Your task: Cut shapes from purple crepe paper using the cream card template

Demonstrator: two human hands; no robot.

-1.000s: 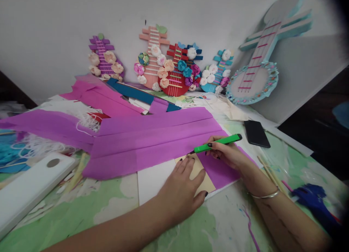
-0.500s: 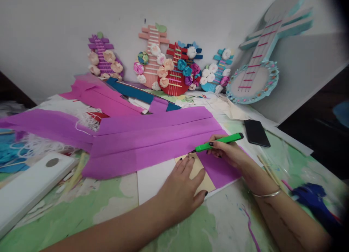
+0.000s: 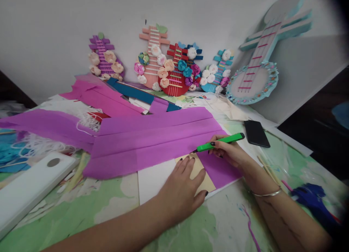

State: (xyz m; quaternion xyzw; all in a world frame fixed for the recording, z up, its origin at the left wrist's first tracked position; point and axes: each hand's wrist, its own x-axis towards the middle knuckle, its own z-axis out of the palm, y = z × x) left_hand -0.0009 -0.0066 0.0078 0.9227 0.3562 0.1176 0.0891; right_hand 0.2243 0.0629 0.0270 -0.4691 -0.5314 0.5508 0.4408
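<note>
My right hand (image 3: 226, 150) is closed around a green utility knife (image 3: 218, 143), held at a low slant with its dark tip pointing left. That tip rests by the top corner of a cream card (image 3: 205, 177). Spread flat, my left hand (image 3: 182, 185) presses on the card, its fingertips close to the tip. Beneath the card lies purple crepe paper (image 3: 152, 135), which stretches away to the left and also shows to the card's right. A white sheet (image 3: 149, 186) is under the paper, partly covered by my left hand.
A white power bank or similar slab (image 3: 35, 186) lies at left, near white yarn (image 3: 40, 145). A black phone (image 3: 256, 133) and a blue glue gun (image 3: 313, 199) are on the right. Decorated toy guitars (image 3: 174, 77) lean against the wall, with pink paper (image 3: 95, 94) before them.
Almost nothing differs. The knife and right hand appear shifted very slightly to the right; the left hand stays flat on the card.
</note>
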